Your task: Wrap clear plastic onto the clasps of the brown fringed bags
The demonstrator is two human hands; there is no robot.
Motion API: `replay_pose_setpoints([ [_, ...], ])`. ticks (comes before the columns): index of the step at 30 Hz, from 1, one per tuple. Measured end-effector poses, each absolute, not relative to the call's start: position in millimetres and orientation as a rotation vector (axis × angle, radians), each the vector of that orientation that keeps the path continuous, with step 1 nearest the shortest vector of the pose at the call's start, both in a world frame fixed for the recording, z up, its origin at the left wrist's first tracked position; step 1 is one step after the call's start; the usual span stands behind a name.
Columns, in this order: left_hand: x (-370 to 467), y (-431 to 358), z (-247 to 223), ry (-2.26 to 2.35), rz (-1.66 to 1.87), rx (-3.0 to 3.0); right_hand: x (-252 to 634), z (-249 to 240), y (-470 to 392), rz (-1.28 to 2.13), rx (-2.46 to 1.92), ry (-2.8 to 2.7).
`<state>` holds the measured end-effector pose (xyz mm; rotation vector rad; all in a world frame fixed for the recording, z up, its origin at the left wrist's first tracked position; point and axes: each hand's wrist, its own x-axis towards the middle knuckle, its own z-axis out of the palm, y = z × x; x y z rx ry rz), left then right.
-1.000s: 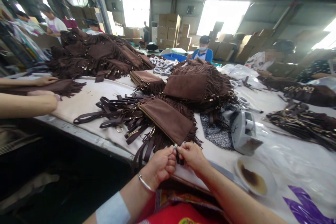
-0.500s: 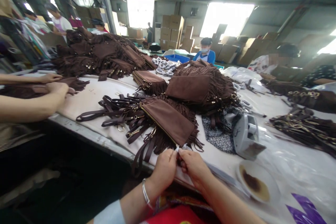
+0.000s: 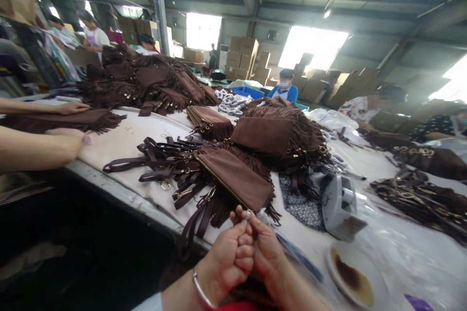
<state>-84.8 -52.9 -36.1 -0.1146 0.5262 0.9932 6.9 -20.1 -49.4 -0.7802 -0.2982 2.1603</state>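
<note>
A brown fringed pouch (image 3: 237,177) with a gold zipper along its near edge lies in front of me, on top of other fringe and straps. At the zipper's near corner, my left hand (image 3: 231,252) is closed, with its thumb tip at a small silvery-white piece (image 3: 248,216). My right hand (image 3: 264,243) pinches the same piece from the other side, its fingers against those of my left hand. Whether this piece is a zipper pull or a wrapping on one, I cannot tell. Brown wrist straps (image 3: 153,155) with gold clasps spread out left of the pouch.
More fringed pouches (image 3: 262,129) are stacked behind, beside a large brown heap (image 3: 146,77). To the right stand a white tape dispenser (image 3: 339,206) and a dish with brown residue (image 3: 352,272). A co-worker's arms (image 3: 40,146) work at the left; the table edge (image 3: 127,204) runs near me.
My hands have drawn closer together and turned, the left fingers now curled against the right hand. The co-worker's nearer hand at the left has moved lower, off the brown piece.
</note>
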Motion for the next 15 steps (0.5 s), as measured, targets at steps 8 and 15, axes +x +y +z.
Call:
replay_pose_setpoints([
  [8,-125,-51,-21,0.997,0.789,0.690,12,-41,-16,2.127,-0.631,-0.280],
  [15,-139,13,-22,1.267,1.157,0.376,38,-37,-27,2.328,-0.658,-0.449],
])
